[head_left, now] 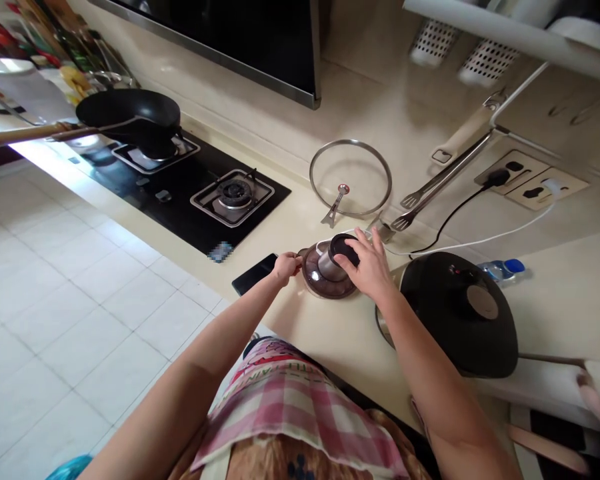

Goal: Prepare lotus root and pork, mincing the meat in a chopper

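A round, brown see-through pot or bowl [325, 287] stands on the counter, seen from above. Rising from its middle is a silver cylinder [329, 267] with a dark round top [344, 248]. My left hand [286, 267] is closed, its fingers pinching a small handle or tab at the vessel's left edge. Thumb and fingers of my right hand [373, 267] curve around the dark top from the right. By my left wrist lies a black phone [255, 273]. What the vessel contains cannot be made out.
Left is a gas hob [200, 220] bearing a black wok [130, 110] with a wooden handle. A glass lid [353, 170] leans on the wall beside hanging tongs [440, 177]. Right of my hands are a black appliance [455, 313], a bottle [500, 270] and a white cord [480, 248].
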Demonstrator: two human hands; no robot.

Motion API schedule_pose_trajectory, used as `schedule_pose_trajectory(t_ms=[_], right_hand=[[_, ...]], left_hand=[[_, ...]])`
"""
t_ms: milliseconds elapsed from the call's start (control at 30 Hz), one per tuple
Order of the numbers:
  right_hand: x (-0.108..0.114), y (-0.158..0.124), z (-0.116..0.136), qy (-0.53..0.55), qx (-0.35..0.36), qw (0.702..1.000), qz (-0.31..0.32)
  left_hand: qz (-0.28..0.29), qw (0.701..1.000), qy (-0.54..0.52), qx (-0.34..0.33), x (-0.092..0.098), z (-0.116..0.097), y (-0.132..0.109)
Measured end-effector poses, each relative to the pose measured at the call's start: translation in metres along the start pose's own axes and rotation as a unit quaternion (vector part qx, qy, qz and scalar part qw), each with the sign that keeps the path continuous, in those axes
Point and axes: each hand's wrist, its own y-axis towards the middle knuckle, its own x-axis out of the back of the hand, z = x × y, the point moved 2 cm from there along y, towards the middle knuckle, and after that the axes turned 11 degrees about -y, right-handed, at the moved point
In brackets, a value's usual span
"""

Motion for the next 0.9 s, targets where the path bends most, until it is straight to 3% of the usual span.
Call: schedule_pose_trajectory(t_ms=[200,300,400,567,767,900], right_hand=[[-0.009,-0.009,-0.018,0.118,-0.028,0.992,-0.043],[-0.027,-0.036,-0.039,0.177,-0.167,0.966,-0.089],[-0.057,-0.070,-0.061,0.226,-0.326,0.916,-0.058],[-0.097,-0.092,-0.079,0.287,-0.384,0.878,-0.001],[-0.116,-0.074,-0.079,0.399,-0.408,0.821,-0.014],[-0.118,-0.092,-0.050,0.470,-0.457,0.755,-0.021]], left_hand=[[0.039,0.999,-0.032,-0.007,-0.002,-0.006,0.008],[0.037,0.998,-0.049,-0.014,-0.001,-0.005,0.011],[0.036,0.997,-0.063,-0.016,0.001,-0.001,0.011],[0.029,0.996,-0.079,-0.020,0.006,0.005,0.006],[0.025,0.998,-0.057,-0.013,0.006,-0.004,0.024],[0.034,0.999,-0.016,-0.014,-0.017,-0.023,0.050]])
